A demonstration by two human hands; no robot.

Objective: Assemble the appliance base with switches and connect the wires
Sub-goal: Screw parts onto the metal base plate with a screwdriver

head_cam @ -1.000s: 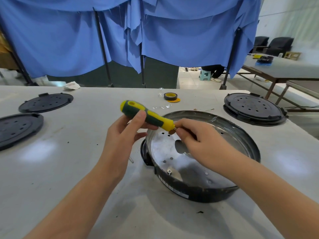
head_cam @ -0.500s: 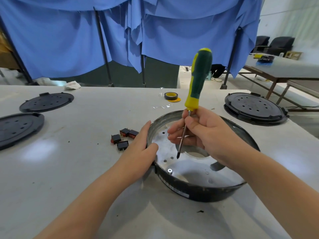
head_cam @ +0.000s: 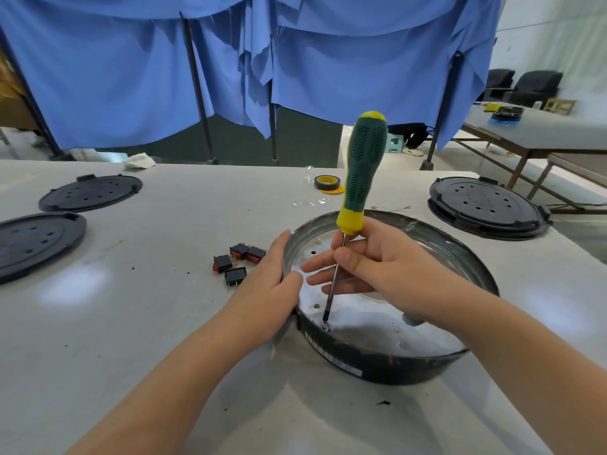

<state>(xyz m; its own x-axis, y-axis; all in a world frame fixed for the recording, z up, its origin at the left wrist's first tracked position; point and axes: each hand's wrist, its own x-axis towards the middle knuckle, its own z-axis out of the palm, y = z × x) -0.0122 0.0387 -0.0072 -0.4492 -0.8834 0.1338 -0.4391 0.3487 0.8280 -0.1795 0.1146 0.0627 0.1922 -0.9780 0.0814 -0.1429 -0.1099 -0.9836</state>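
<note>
Right hand (head_cam: 387, 270) pinching green-and-yellow-handled screwdriver (head_cam: 361, 178) shaft upright, tip on screw in round black metal-lined appliance base (head_cam: 394, 359), left hand (head_cam: 272, 290) gripping its rim

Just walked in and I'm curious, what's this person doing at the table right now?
A person is working on a round appliance base on a white table. The right hand pinches the shaft of a green and yellow screwdriver, held nearly upright, its tip on a screw in the base's metal floor. The left hand grips the base's rim. Several small rocker switches lie loose on the table beside it, not yet fitted.
</note>
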